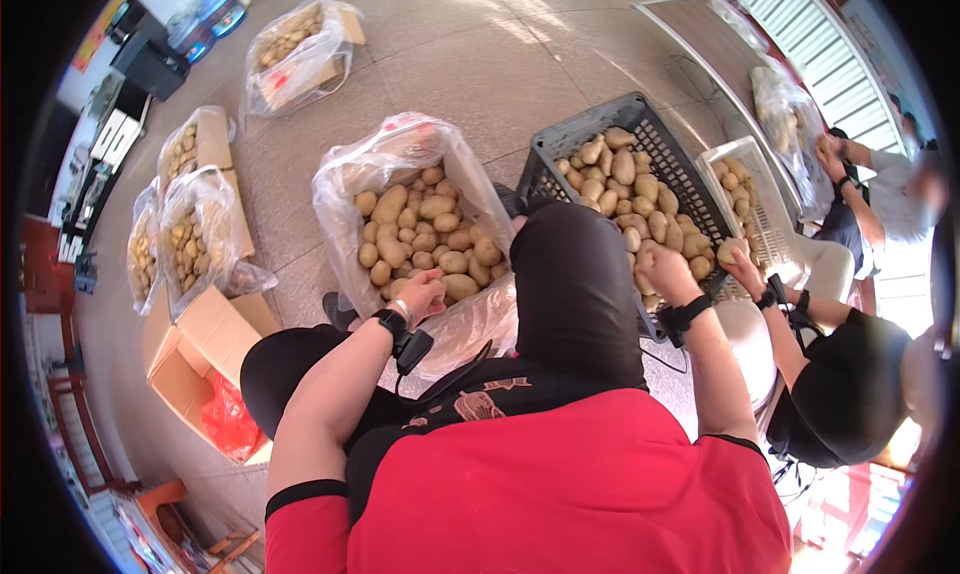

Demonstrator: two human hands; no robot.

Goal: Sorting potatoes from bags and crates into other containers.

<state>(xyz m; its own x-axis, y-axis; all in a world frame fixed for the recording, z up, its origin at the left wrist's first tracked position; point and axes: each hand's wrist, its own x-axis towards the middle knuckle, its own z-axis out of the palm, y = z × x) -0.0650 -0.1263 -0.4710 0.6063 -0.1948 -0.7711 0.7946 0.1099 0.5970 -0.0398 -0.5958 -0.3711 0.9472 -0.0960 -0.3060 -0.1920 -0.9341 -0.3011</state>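
Potatoes [424,233] fill a box lined with a clear plastic bag [337,199] in front of me. My left hand [424,295] is over the near edge of that box, its fingers curled; whether a potato is inside them cannot be told. More potatoes [622,169] lie in a dark grey plastic crate [541,150] to the right, beyond my knee. Over the near part of this crate is my right hand [667,274], back upward and fingers bent down at the potatoes. What its fingers touch is hidden.
A co-worker beside me on the right holds a potato [729,250] near a white crate [776,233] of potatoes. Another person stands at a table [694,30]. Bagged boxes of potatoes [191,248] and an open cardboard box [176,364] with a red bag are on the left.
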